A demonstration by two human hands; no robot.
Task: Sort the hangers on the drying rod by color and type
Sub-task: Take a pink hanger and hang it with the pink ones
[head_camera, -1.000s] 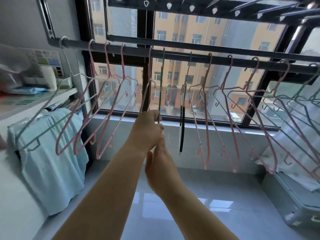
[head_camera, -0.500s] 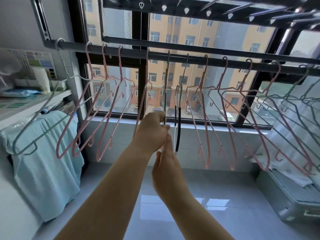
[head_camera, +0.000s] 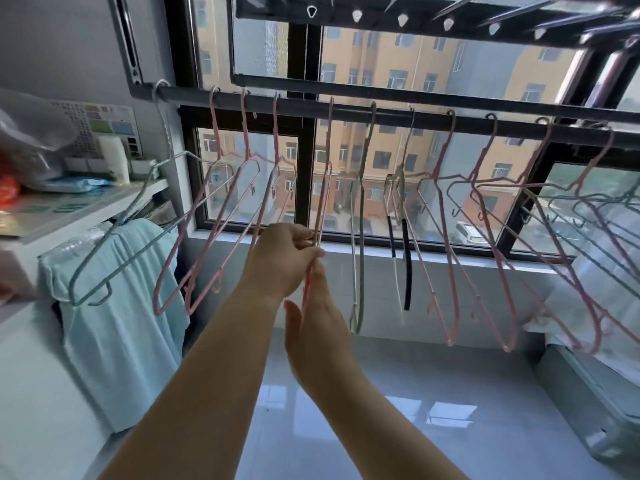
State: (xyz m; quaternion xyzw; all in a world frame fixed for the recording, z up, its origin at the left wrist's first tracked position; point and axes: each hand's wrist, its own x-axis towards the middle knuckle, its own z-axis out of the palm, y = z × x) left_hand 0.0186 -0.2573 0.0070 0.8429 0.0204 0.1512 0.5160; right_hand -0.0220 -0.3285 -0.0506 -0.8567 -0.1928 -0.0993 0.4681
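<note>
Grey hanger (head_camera: 360,237) now hangs clear, right of left grip (head_camera: 287,261), which pinches pink hanger (head_camera: 323,202); right grip (head_camera: 318,334), fingers straight, touches it below.

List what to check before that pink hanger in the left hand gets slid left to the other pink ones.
1. Left hand grips the pink hanger: ok.
2. Its hook sits over the rod: ok.
3. Bare rod between it and the pink trio on its left: ok.
4. Right hand steadies the lower end: cannot tell; its fingertips are hidden behind the left hand.
5. Apart from the grey hanger on its right: ok, a gap shows.
6. Pinks all together: not ok; the grey hanger and black-sleeved hanger separate it from the right pinks.
</note>
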